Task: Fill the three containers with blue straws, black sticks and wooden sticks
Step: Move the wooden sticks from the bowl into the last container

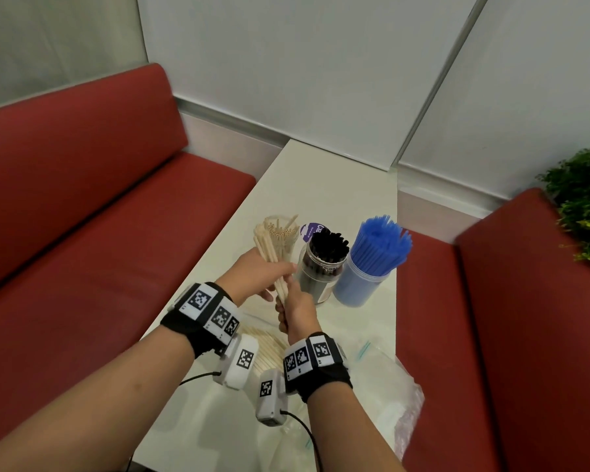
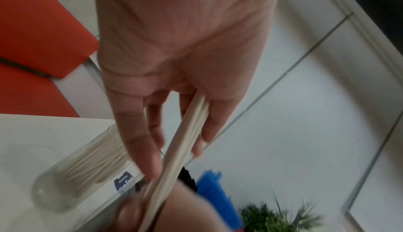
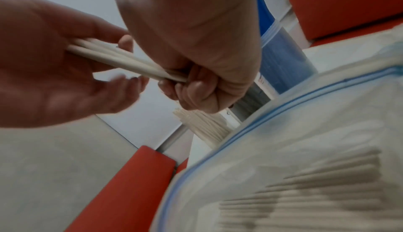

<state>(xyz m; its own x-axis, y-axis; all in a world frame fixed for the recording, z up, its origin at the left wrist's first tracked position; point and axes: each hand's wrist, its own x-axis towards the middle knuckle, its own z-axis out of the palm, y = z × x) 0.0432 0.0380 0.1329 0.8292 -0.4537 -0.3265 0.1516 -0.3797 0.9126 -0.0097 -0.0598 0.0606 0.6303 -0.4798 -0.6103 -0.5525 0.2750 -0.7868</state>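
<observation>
A bundle of wooden sticks (image 1: 272,257) is held above the white table (image 1: 324,185) by both hands. My left hand (image 1: 266,277) holds the bundle's middle between thumb and fingers (image 2: 139,149). My right hand (image 1: 292,310) grips its lower end in a fist (image 3: 196,91). The bundle's top leans beside a clear container (image 1: 280,233) that holds wooden sticks. Right of it stands a jar of black sticks (image 1: 322,267), then a clear tub (image 1: 361,284) full of blue straws (image 1: 382,240).
A zip bag (image 3: 305,149) with more wooden sticks lies on the table under my wrists. Crumpled clear bags (image 1: 389,396) lie at the near right. Red benches (image 1: 99,216) flank the table. A plant (image 1: 583,206) stands at the right. A purple label (image 1: 312,230) shows behind the black jar.
</observation>
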